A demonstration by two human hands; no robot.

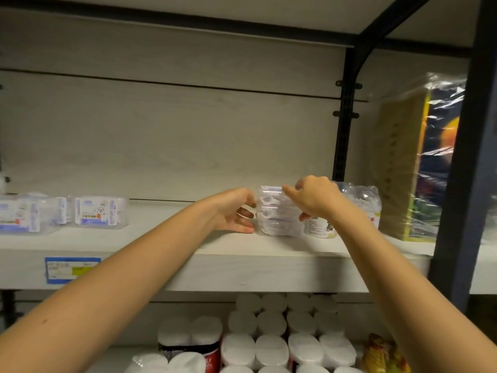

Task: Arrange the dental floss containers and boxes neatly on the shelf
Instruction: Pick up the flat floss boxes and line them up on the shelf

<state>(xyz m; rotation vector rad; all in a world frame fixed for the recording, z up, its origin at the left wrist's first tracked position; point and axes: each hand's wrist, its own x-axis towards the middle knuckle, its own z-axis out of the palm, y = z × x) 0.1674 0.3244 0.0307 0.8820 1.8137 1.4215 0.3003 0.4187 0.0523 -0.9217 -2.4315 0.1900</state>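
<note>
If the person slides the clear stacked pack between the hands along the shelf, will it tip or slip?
The clear stacked pack stands taller than wide, so a push near its top may well tip it. Its glossy plastic probably slides easily on the smooth shelf. The left hand and right hand brace both sides, which should steady it; it seems light.

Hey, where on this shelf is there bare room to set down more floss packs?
Bare shelf board runs between the floss box and the left hand. Right of the held floss pack, clear containers and a wrapped bundle crowd the shelf.
</note>
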